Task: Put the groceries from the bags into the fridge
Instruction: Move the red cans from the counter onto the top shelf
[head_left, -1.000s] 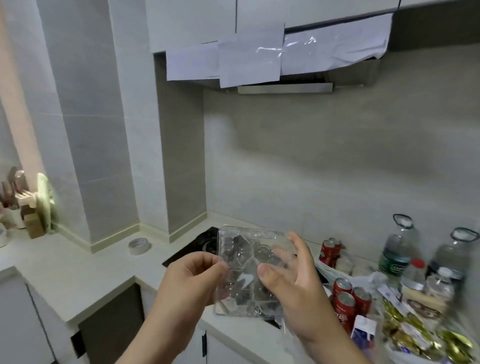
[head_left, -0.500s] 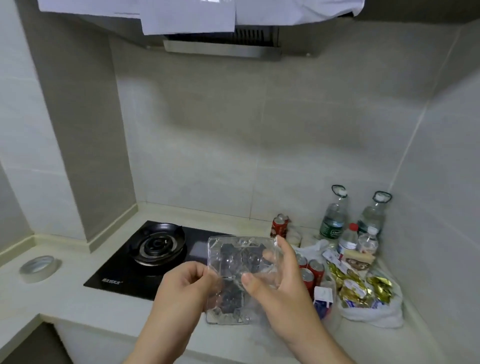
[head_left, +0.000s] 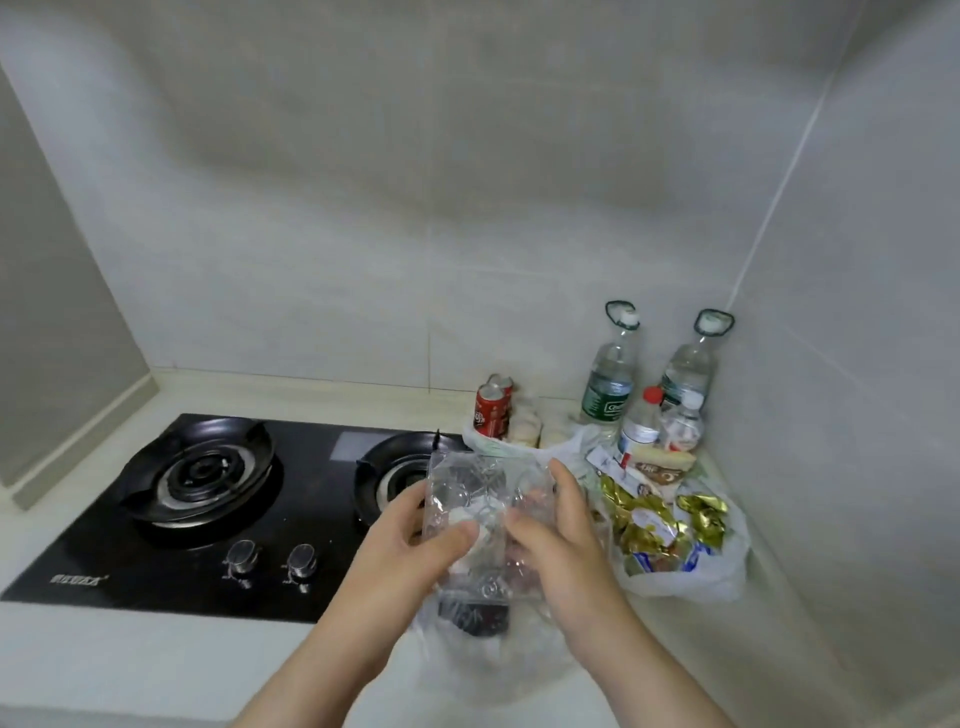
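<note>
A clear plastic egg tray (head_left: 480, 499) is held in front of me above the counter's front edge. My left hand (head_left: 410, 551) grips its left side with the thumb across the front. My right hand (head_left: 558, 535) grips its right side, fingers curled behind it. Below the tray lies a clear plastic bag (head_left: 493, 654) on the counter. To the right a white bag (head_left: 696, 566) holds gold-wrapped packets (head_left: 649, 519). Red cans (head_left: 491, 410) and water bottles (head_left: 608, 374) stand behind it in the corner. The fridge is out of view.
A black two-burner gas hob (head_left: 208, 499) fills the counter to the left, knobs at its front. Tiled walls close the back and the right side. Pale counter (head_left: 130, 670) runs along the front.
The view has swung down and to the right, from the range hood to the hob and the groceries. Both hands have kept hold of the clear tray and lowered it toward the counter.
</note>
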